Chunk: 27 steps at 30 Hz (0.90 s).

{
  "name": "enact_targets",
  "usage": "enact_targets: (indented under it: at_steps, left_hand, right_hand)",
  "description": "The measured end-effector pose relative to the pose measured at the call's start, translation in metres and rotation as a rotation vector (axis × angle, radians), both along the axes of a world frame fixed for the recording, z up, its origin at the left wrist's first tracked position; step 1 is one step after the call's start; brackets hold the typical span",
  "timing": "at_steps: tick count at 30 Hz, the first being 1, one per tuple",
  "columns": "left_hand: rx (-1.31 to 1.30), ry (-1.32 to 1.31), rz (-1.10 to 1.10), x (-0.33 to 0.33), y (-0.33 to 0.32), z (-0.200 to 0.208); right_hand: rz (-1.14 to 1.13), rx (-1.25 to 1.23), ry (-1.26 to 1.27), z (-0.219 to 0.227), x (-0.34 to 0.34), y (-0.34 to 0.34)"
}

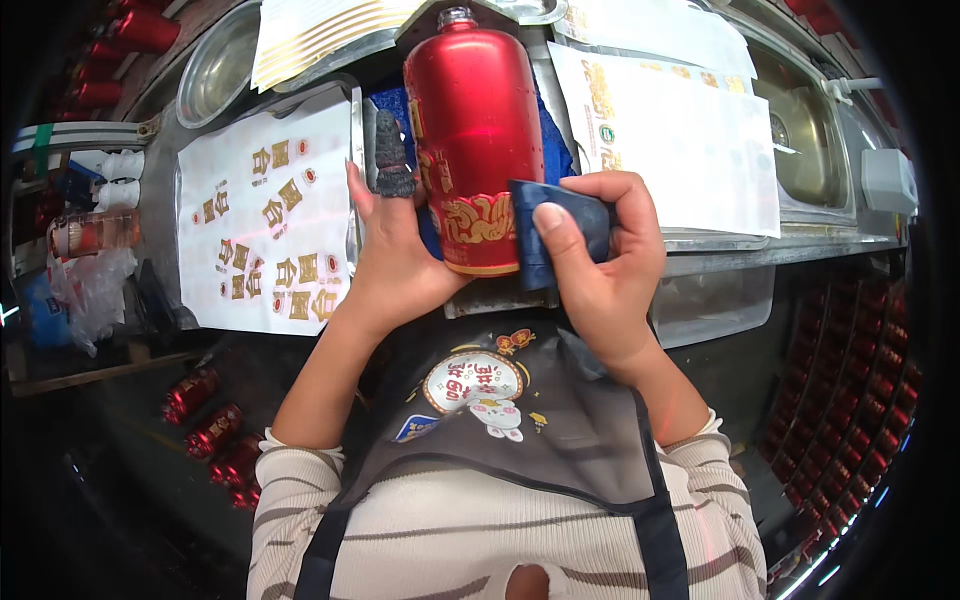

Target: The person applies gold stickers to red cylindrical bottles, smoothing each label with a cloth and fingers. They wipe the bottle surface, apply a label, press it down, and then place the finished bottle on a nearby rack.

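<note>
A shiny red bottle (478,120) lies with its neck pointing away from me, on a blue cloth (556,128). Gold decoration circles its lower part, nearest me. My left hand (398,250) steadies the bottle's lower left side, with the palm near its base. Dark wrapping covers one of its fingers, and part of the thumb is hidden. In my right hand (618,255) is a dark blue flat scraper (535,235), pinched between thumb and fingers. Its edge touches the bottle's lower right side, beside the gold pattern.
A white sheet with gold stickers (265,225) lies at left; more white sheets (690,150) lie at right. A metal bowl (215,70) stands back left, a metal sink (800,140) far right. Red bottles stand in rows (840,390) low at right and several (215,430) low at left.
</note>
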<state>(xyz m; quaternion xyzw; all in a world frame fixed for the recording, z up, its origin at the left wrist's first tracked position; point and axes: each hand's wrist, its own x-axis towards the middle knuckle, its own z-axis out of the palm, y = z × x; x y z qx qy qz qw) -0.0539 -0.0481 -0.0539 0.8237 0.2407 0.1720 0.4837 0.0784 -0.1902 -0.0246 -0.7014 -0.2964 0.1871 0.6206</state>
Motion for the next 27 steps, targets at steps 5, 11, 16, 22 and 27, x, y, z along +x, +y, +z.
enact_targets:
  at_steps: [5,11,16,22,27]
  left_hand:
    - [-0.063,-0.016,0.063,-0.001,-0.004,0.001]
    - [0.088,-0.007,0.053,-0.003,-0.005,0.004]
    - [0.478,-0.001,0.091,-0.012,-0.015,0.012]
    - [0.576,0.057,0.092,-0.008,-0.018,0.024]
    - [0.628,0.042,0.113,-0.014,-0.018,0.017]
  right_hand:
    - [-0.011,0.033,0.113,-0.002,0.018,-0.012]
    - [-0.091,-0.073,0.183,-0.012,0.022,-0.013]
    - [-0.083,-0.118,0.102,-0.02,0.02,-0.011]
    - [-0.047,0.044,-0.291,-0.005,0.004,-0.006]
    - [0.174,0.066,-0.614,0.008,-0.003,-0.019]
